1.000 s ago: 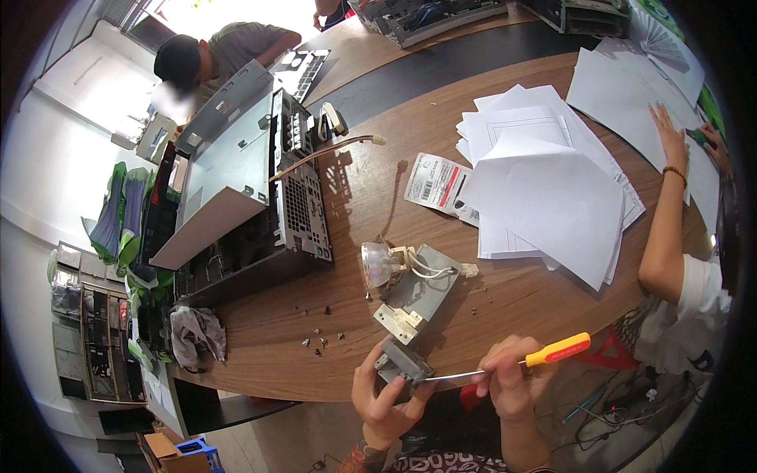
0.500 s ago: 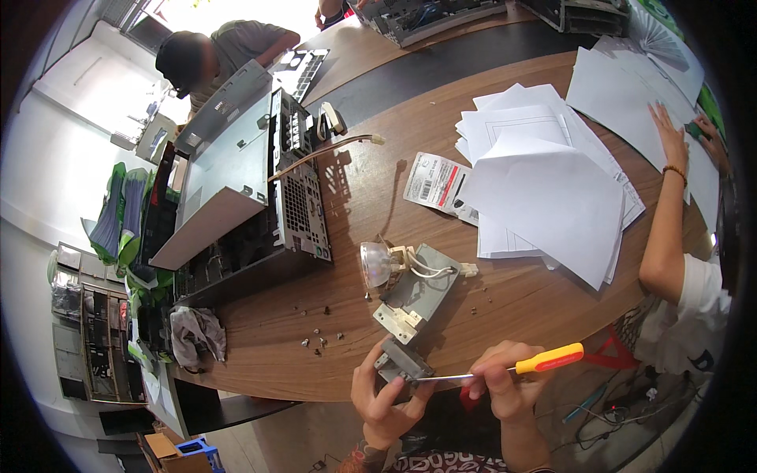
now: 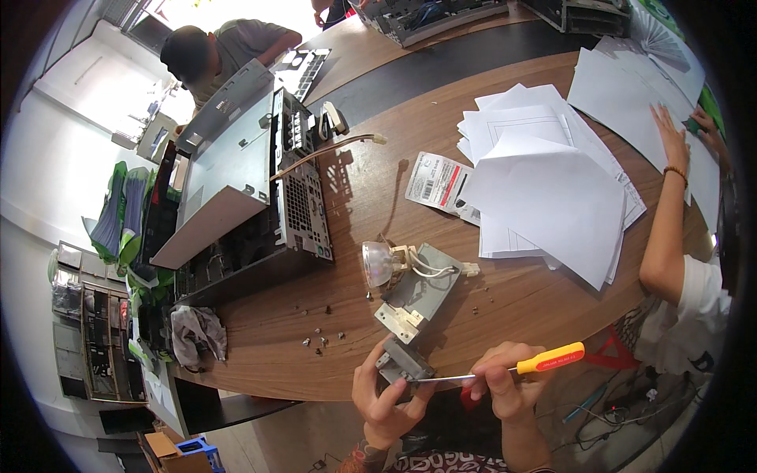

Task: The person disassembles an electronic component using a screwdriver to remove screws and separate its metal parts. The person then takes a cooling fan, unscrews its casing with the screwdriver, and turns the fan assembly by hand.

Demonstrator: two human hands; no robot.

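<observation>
Right hand (image 3: 505, 386) closed around the yellow-handled screwdriver (image 3: 505, 369), tip on the small grey metal part (image 3: 404, 364) pinched in the left hand (image 3: 385, 394), bottom centre of frame at the worktop (image 3: 505, 303) edge. Keep shaft square, press in; loose screws (image 3: 319, 340) lie lower-left.

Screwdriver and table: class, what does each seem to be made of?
Screwdriver: glossy orange and yellow handle, probably plastic; thin, bright shaft, likely steel. Table: brown with grain streaks and a matte sheen, so wood or wood-look laminate.
</observation>
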